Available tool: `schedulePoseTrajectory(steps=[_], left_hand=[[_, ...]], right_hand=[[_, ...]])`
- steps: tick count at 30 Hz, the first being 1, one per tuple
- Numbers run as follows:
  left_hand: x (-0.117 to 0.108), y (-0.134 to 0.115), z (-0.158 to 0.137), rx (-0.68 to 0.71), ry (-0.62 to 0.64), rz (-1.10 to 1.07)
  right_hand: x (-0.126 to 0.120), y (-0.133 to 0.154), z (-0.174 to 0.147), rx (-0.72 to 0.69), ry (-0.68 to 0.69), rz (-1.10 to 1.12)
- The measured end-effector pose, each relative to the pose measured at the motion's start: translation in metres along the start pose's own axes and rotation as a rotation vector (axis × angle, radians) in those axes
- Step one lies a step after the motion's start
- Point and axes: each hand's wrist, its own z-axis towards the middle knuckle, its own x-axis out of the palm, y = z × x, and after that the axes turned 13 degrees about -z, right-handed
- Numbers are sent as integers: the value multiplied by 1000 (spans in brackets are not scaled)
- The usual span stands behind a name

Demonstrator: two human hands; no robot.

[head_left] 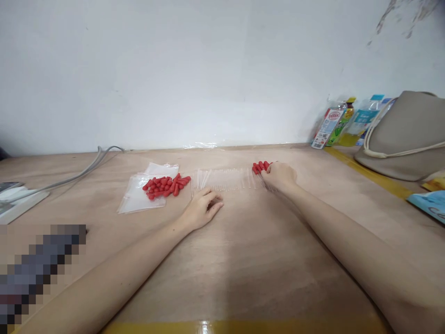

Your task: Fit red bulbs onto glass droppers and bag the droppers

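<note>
My left hand [203,208] rests on the table with its fingers loosely curled and the thumb apart, holding nothing. Just beyond it lies a row of thin clear dropper tubes [225,180], side by side. Left of that hand is a heap of red rubber bulbs [163,186], partly on clear plastic bags [137,195]. Further right, my right hand [281,176] is closed at the end of a row of droppers with red bulbs [260,167]. It seems to grip one dropper there, though the hand itself hides most of it.
A juice carton [327,129], drink bottles [361,121] and a grey-beige drawstring bag [405,130] stand at the back right. A blue packet [429,204] lies at the right edge. Grey cables [79,174] run across the left side. A white wall [208,74] closes the table's back.
</note>
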Motion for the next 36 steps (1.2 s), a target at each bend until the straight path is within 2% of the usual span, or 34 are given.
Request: schedulePoseTrajectory(steps=[9,14,18,21,30,33,36], left_hand=[[1,2,0,20,6,17],[1,3,0,20,13,30],[1,1,0,22,7,35],[1,1,0,28,7,31],[1,2,1,39,18,44],[0,2,1,36,18,39],[-1,2,1,26,25,36]], right_hand=[[6,2,1,-27,42,11],[6,-1,1,-54,-52,-68],[4,8,-5,-127,-94,-40],[3,20,-9,-178,-51,-74],[9,41,-6,-126,62,-141],[9,43,-13,-150,-22,-147],[13,42,-28,-232,-237,-114]])
